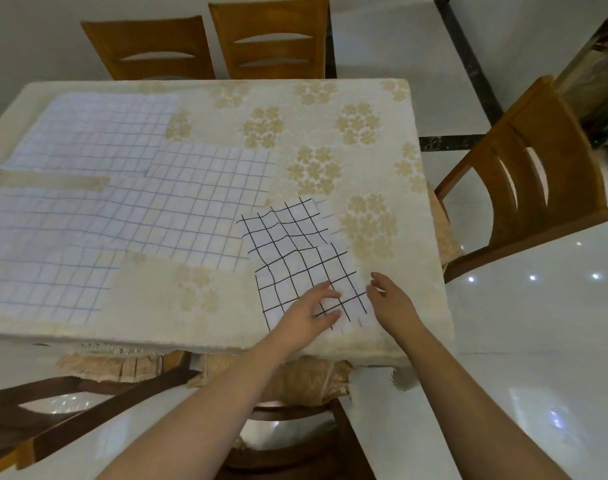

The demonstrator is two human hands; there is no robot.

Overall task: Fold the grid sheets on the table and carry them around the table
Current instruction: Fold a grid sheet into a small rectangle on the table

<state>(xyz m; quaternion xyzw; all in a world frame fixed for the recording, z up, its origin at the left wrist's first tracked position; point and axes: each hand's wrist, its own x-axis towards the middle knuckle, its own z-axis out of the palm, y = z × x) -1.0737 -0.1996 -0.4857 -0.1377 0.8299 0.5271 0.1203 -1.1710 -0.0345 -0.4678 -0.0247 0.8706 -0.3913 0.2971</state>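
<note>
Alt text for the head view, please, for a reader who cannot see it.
A person's left hand presses flat on a black-grid sheet near the table's front right corner, the right hand open beside it. Several pale blue-grid sheets lie spread to the left; wooden chairs surround the table.

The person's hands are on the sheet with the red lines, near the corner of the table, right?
Not quite. The lines on that sheet are black, not red, as the head view shows. The rest holds: the left hand rests on it and the right hand is at its edge, near the corner of the table.
</note>
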